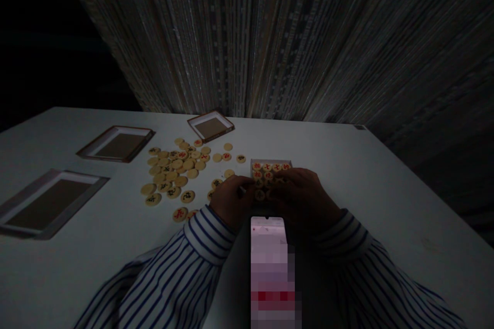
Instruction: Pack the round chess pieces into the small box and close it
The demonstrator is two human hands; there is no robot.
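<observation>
A small box [270, 160] holds round wooden Chinese chess pieces [267, 167] in rows, with red characters in the far rows. My left hand [233, 200] is at the box's left edge, its thumb and forefinger bent against it. Over the right side of the box, my right hand [306, 198] has its fingers curled down onto the pieces. Deep shadow hides its fingertips and whatever they may pinch. Left of the box lies a loose spread of chess pieces [177, 164], some showing red or black characters, others blank side up.
A lit phone [269, 267] lies between my forearms, just below the box. Three shallow open box parts rest on the white table [386, 205]: one at the back [206, 138], one at left [104, 157], one nearer [77, 216]. A string curtain [239, 36] hangs behind.
</observation>
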